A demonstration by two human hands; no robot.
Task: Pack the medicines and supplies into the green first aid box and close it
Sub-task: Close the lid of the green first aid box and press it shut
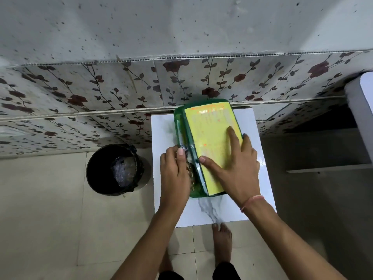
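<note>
The green first aid box (178, 126) stands on a small white table (220, 211). Its lid (210, 126), green-rimmed with a yellow label, lies tilted over the box with a gap along the left side. My right hand (234, 166) presses flat on the lid, fingers spread. My left hand (174, 168) is at the box's left edge, fingers curled around a shiny blister-like pack (190, 172) in the gap. The rest of the box's contents are hidden under the lid.
A black bin (115, 168) with a plastic liner stands on the tiled floor left of the table. A flower-patterned wall runs close behind the table. A white shelf unit (361, 118) is at the right. My bare feet are under the table's front edge.
</note>
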